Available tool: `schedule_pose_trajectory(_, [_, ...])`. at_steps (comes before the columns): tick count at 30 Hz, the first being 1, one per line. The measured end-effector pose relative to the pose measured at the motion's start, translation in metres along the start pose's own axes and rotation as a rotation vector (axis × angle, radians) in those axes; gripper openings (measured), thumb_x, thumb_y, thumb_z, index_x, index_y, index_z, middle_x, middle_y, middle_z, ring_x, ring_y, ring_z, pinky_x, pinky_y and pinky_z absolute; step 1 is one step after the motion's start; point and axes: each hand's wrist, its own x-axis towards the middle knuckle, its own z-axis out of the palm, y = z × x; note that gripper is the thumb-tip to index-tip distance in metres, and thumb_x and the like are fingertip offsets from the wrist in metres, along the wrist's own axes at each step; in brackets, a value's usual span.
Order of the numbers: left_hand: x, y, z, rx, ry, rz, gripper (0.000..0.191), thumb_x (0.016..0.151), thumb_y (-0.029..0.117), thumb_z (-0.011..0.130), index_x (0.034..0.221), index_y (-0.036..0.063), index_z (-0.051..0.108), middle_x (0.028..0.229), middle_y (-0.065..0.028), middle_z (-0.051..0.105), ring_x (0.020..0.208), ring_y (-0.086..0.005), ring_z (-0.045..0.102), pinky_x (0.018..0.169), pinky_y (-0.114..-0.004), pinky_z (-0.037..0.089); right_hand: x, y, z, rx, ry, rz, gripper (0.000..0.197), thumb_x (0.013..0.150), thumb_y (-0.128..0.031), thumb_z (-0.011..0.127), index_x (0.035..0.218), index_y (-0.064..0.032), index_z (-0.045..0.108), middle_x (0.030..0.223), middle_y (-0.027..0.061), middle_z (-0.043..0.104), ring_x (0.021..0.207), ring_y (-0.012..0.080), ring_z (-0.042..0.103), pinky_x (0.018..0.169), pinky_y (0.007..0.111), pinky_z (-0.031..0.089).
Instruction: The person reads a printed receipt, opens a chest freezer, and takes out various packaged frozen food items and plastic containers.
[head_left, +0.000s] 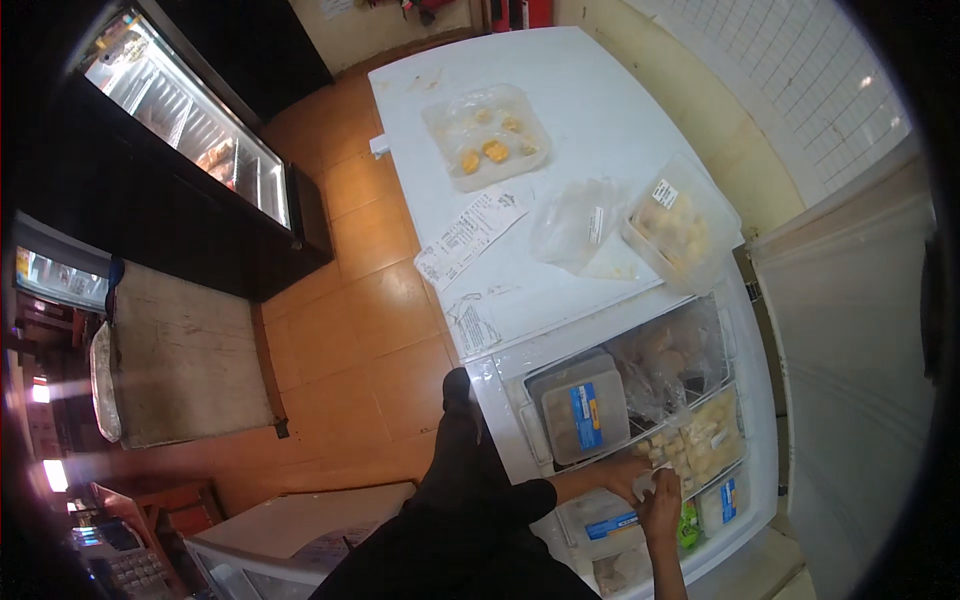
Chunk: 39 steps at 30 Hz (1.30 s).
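Observation:
Over the opened chest freezer my two hands come together around a small whitish object. My left hand grips it from the left, and my right hand from the right, fingers bent onto it. What the object is, I cannot tell. Just beyond the hands lie bags of pale frozen pieces in a wire basket. A lidded plastic tub with a blue label sits to the left of those bags. Under the hands are another blue-labelled tub and a green package.
On the freezer's white lid stand a plastic container with several orange-yellow pieces, a receipt, a clear plastic bag and a tub of pale pieces. A lit display fridge stands across the tiled floor.

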Motion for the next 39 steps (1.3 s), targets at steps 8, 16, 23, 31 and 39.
schedule_pose_trajectory(8, [-0.001,-0.012,-0.010,-0.304,-0.096,-0.106,0.075,0.076,0.062,0.058,0.114,-0.0016,0.052,0.121,-0.0215,0.047,0.115,-0.0329,0.045,0.095,-0.041,0.036,-0.027,0.059,-0.011,0.388,-0.236,0.230,0.041,0.050,-0.007,0.081,0.078,-0.0045,0.050,0.074,0.0073,0.049,0.071,0.0228,0.052,0.060,0.034,0.044])
schedule_pose_trajectory(16, [0.001,-0.003,-0.003,-0.193,0.171,-0.081,0.050,0.090,0.047,0.049,0.086,-0.0016,0.062,0.083,-0.0208,0.061,0.079,-0.0319,0.060,0.071,-0.041,0.044,-0.079,0.067,0.011,0.269,-0.054,0.302,0.061,0.042,-0.007,0.084,0.088,-0.0049,0.045,0.084,0.0111,0.047,0.079,0.0299,0.050,0.070,0.039,0.042])
schedule_pose_trajectory(23, [0.008,-0.020,0.007,-0.134,0.280,0.011,0.048,0.089,0.044,0.052,0.075,-0.0009,0.060,0.069,-0.0189,0.057,0.063,-0.0308,0.057,0.059,-0.041,0.042,-0.082,0.059,0.013,0.194,0.007,0.334,0.065,0.038,-0.009,0.085,0.089,-0.0048,0.045,0.085,0.0120,0.047,0.083,0.0335,0.048,0.074,0.042,0.038])
schedule_pose_trajectory(31, [0.013,-0.032,0.009,-0.171,0.248,0.096,0.039,0.086,0.037,0.060,0.076,0.0000,0.059,0.067,-0.0153,0.056,0.062,-0.0263,0.056,0.060,-0.038,0.042,-0.086,0.055,0.017,0.102,0.067,0.374,0.063,0.035,-0.015,0.086,0.083,-0.0043,0.048,0.081,0.0123,0.049,0.080,0.0350,0.047,0.071,0.044,0.037])
schedule_pose_trajectory(39, [0.017,-0.019,-0.001,-0.150,0.197,-0.016,0.044,0.084,0.041,0.060,0.072,-0.0005,0.058,0.065,-0.0167,0.055,0.061,-0.0283,0.056,0.058,-0.039,0.041,-0.086,0.057,0.011,0.098,0.037,0.413,0.062,0.033,-0.017,0.087,0.079,-0.0025,0.048,0.076,0.0135,0.050,0.076,0.0372,0.046,0.068,0.044,0.038])
